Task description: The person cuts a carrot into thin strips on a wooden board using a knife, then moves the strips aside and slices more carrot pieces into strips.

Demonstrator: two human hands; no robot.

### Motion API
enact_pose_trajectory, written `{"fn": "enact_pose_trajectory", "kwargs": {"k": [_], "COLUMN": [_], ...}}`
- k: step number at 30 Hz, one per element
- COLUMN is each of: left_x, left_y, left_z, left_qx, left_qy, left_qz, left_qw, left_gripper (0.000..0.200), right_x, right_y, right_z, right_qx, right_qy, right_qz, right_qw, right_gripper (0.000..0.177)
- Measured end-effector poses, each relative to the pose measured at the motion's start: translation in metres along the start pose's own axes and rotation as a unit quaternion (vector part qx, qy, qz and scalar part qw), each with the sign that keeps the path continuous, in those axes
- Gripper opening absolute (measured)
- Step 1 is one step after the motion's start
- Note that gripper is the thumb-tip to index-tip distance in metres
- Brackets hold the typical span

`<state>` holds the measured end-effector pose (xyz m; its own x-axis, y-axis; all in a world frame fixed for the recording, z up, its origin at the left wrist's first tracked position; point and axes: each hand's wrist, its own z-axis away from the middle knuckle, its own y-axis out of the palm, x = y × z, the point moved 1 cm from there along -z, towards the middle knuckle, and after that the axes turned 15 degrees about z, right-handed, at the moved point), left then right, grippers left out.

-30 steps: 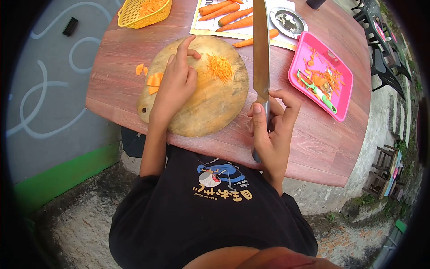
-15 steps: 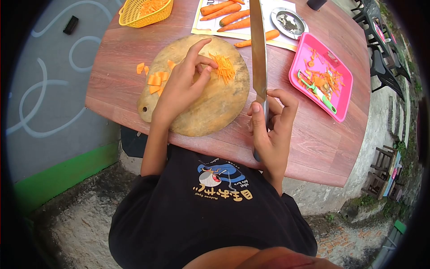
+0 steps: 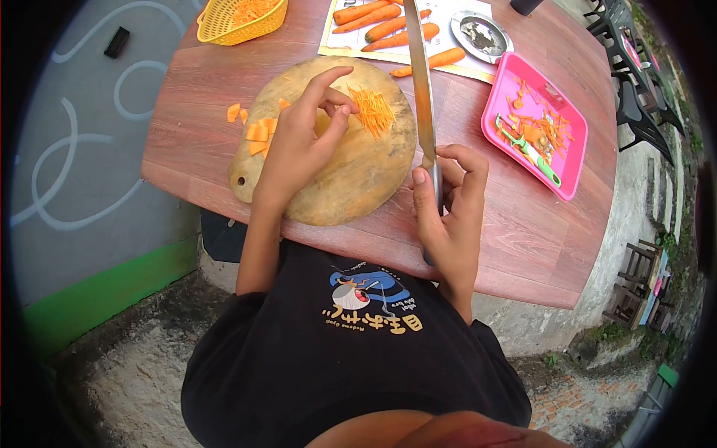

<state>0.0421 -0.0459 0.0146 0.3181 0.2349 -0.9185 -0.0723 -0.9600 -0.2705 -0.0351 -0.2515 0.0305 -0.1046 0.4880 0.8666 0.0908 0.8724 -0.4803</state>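
Note:
A large knife [image 3: 423, 89] points away from me, its handle in my right hand [image 3: 452, 216], to the right of the round wooden board [image 3: 351, 183]. Above the board hovers my left hand [image 3: 302, 142], thumb and forefinger bent toward each other beside a heap of thin carrot shreds [image 3: 372, 110]; whether anything is between the fingertips is too small to tell. Flat orange carrot slices [image 3: 258, 133] lie at the board's left, partly behind the left hand, and a few pieces [image 3: 234, 113] rest near its left edge.
Whole carrots [image 3: 387, 28] lie on a printed sheet at the back, with a metal ashtray [image 3: 482, 36] beside them. A yellow basket [image 3: 240, 31] of shreds stands back left. At right, a pink tray [image 3: 575, 160] holds peelings and a green-handled peeler [image 3: 539, 163].
The knife has tilted and shifted slightly left with my right hand. My left thumb and forefinger have drawn back slightly from the shreds.

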Motion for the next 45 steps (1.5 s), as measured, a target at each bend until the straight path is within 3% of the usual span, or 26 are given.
{"fn": "enact_pose_trajectory", "kwargs": {"k": [2,4,6,10,12,13,15,17,19,21,25,27,31,33,37,39,40,42,45], "left_x": [-0.005,-0.002,0.011,0.004,-0.008,-0.003,0.008,0.005,-0.003,-0.009,-0.005,0.000,0.007,0.005,0.010,0.010,0.006,-0.005,0.000], "left_y": [0.000,0.001,0.003,0.006,0.003,0.006,0.012,0.017,0.019,0.020,0.018,0.014,0.013,0.013,0.010,0.010,0.010,0.014,0.013], "left_z": [-0.001,-0.003,-0.004,-0.007,-0.008,-0.008,-0.008,-0.011,-0.014,-0.017,-0.022,-0.023,-0.026,-0.026,-0.027,-0.028,-0.027,-0.026,-0.022], "left_qx": [-0.014,-0.026,-0.004,-0.004,0.009,0.009,-0.048,-0.061,-0.073,-0.033,0.015,0.053,0.028,-0.065,-0.053,0.009,0.009,0.002,0.024], "left_qy": [-0.024,-0.047,0.049,0.044,-0.174,-0.174,-0.061,-0.075,-0.087,-0.152,-0.158,-0.161,-0.147,-0.093,-0.060,0.139,0.139,0.023,0.009], "left_qz": [0.008,0.016,-0.035,-0.062,0.018,0.019,0.177,0.254,0.329,0.446,0.484,0.461,0.393,0.126,0.025,-0.073,-0.074,-0.076,-0.116], "left_qw": [1.000,0.998,0.998,0.997,0.985,0.984,0.981,0.962,0.937,0.881,0.860,0.871,0.907,0.986,0.996,0.988,0.988,0.997,0.993], "left_gripper": [0.041,0.033,0.019,0.023,0.025,0.025,0.033,0.037,0.041,0.041,0.036,0.031,0.022,0.017,0.014,0.013,0.013,0.011,0.013], "right_x": [-0.003,-0.001,0.000,0.001,-0.001,-0.005,-0.005,0.000,0.003,0.006,0.008,0.009,0.007,0.005,0.002,0.001,0.002,0.003,0.004], "right_y": [0.003,0.003,0.002,0.002,0.003,0.006,0.007,0.005,0.004,0.005,0.006,0.005,0.003,0.001,-0.005,-0.003,-0.004,-0.004,-0.003], "right_z": [-0.003,-0.004,-0.004,-0.005,-0.004,-0.003,-0.002,-0.001,-0.001,-0.001,0.000,0.000,-0.002,-0.003,-0.004,-0.004,-0.004,-0.003,-0.002], "right_qx": [-0.028,-0.020,-0.011,0.013,0.015,0.021,0.028,0.079,0.088,0.097,0.111,0.109,0.073,0.051,0.004,-0.012,-0.012,-0.001,-0.001], "right_qy": [-0.080,-0.078,-0.075,-0.065,-0.073,-0.053,-0.032,0.030,0.037,0.043,0.065,0.065,0.065,0.066,0.081,0.083,0.082,0.085,0.081], "right_qz": [0.035,0.054,0.073,0.103,0.111,0.070,0.028,-0.084,-0.091,-0.099,-0.164,-0.190,-0.178,-0.171,-0.176,-0.166,-0.167,-0.146,-0.159], "right_qw": [0.996,0.995,0.994,0.992,0.991,0.996,0.999,0.993,0.991,0.989,0.978,0.974,0.979,0.982,0.981,0.983,0.982,0.986,0.984], "right_gripper": [0.033,0.031,0.030,0.030,0.030,0.030,0.030,0.029,0.029,0.028,0.028,0.028,0.028,0.028,0.029,0.029,0.029,0.029,0.029]}}
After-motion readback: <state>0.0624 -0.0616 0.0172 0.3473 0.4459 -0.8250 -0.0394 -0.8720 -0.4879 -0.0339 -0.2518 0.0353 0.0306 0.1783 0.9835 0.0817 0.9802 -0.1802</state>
